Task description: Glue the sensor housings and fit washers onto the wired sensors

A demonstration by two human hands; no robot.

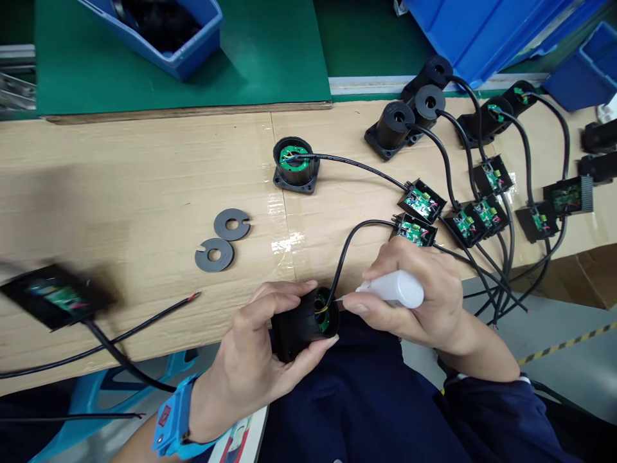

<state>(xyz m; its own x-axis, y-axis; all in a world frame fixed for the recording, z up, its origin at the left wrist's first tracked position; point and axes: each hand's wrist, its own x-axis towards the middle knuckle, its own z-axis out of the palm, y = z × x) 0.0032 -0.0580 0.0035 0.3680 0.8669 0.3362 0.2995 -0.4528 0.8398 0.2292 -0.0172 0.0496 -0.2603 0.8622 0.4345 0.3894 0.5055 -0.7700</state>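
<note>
My left hand [265, 347] wraps round a black cylindrical housing [294, 328], tilted so its open end faces right. Inside that end a green circuit board and thin wires show. A black cable runs from it up to a small box with a circuit board [412, 231]. Between the fingers and thumb of my right hand [424, 302] is a white squeeze bottle [398, 288], its thin nozzle pointing at the housing's rim. Whether the tip touches cannot be made out. Two grey slotted discs [232, 224] lie on the table to the upper left.
Another open housing [295, 167] stands on the cardboard-covered table [159, 193]. Several housings [395, 128], wired to boxes [465, 224], crowd the right side. A blurred circuit box [55, 296] is at left. Blue bins [195, 48] stand at the back, one on a green board [270, 58].
</note>
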